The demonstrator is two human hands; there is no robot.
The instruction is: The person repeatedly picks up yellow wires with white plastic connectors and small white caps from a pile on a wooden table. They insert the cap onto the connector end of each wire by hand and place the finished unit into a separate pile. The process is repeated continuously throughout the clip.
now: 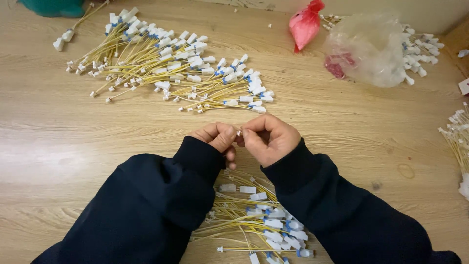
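A wooden table is taken as the landmark, and everything else is placed against it. Across its far left, a large fan of yellow wire leads with white connectors is spread; at its far right, a clear plastic bag is seen beside a red bag. At the table's near edge, under the dark sleeves, a second pile of leads is laid, several bearing blue clips. Over the table's centre, the left hand and right hand are brought together, knuckles nearly touching. Both are closed in a fingertip pinch on one small white connector, which is held just above the tabletop between the two thumbs. Whether a wire trails from it cannot be told, since the palms hide that side. The connector is judged very light, rigid and smooth, and easily dropped or flicked away; any attached lead would be thin and springy. It is best gripped on its flat plastic sides, not by a wire, which might pull out or kink.
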